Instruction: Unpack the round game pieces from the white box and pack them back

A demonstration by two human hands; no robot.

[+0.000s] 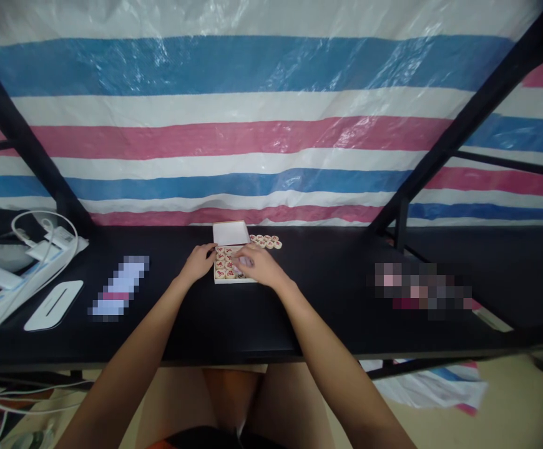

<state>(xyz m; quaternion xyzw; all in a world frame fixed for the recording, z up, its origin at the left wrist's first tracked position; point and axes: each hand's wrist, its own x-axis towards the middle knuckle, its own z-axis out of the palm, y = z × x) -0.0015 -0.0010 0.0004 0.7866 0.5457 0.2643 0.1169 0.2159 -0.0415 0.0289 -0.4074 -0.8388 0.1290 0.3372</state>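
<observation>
A shallow box (234, 281) stands on the black table with its white-lined lid (231, 234) folded open at the back. Inside lie rows of round, pale xiangqi pieces (220, 264) marked with red characters. At the box's left side, the fingers of my left hand (200, 260) are closed on its edge. My right hand (259, 264) reaches over the right part of the box, thumb and forefinger curled round a piece among the others; the hand partly hides it. More xiangqi pieces (268, 242) sit in a group on the table, behind my right hand.
To the left are a phone-like blurred item (120, 288), a white flat stand (54, 305) and a power strip (12, 287) with white cables. A blurred item (421, 287) lies on the right. Black metal frame bars (414, 162) rise before a striped plastic sheet (234, 137).
</observation>
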